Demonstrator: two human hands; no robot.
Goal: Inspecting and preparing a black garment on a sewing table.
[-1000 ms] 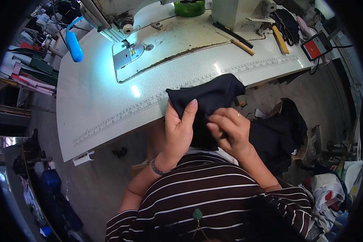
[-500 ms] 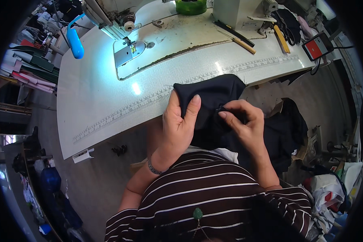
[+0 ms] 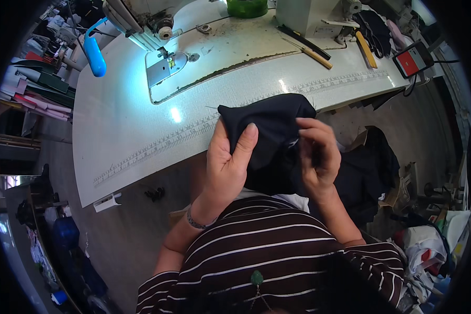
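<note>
A piece of dark navy cloth [image 3: 272, 123] is held up in front of my body, at the near edge of the sewing table. My left hand [image 3: 230, 157] grips its left side, thumb on top and fingers behind. At the cloth's right side is my right hand [image 3: 322, 154], slightly blurred, its fingers curved and apart with nothing visible in them. A small pale spot [image 3: 293, 143] shows on the cloth beside those fingers. More dark cloth [image 3: 353, 178] hangs to the right of my lap.
A sewing machine [image 3: 165, 29] with a lit needle plate stands at the back. Near it lie an awl [image 3: 316, 56], a black stick-like tool [image 3: 311, 44] and a yellow-handled tool [image 3: 366, 49]. A printed ruler [image 3: 141, 154] runs along the table; folded fabrics [image 3: 39, 86] are stacked left.
My right hand has loosened its pinch on the cloth and moved slightly up, with its fingers spreading. My left hand and the cloth have shifted a little left.
</note>
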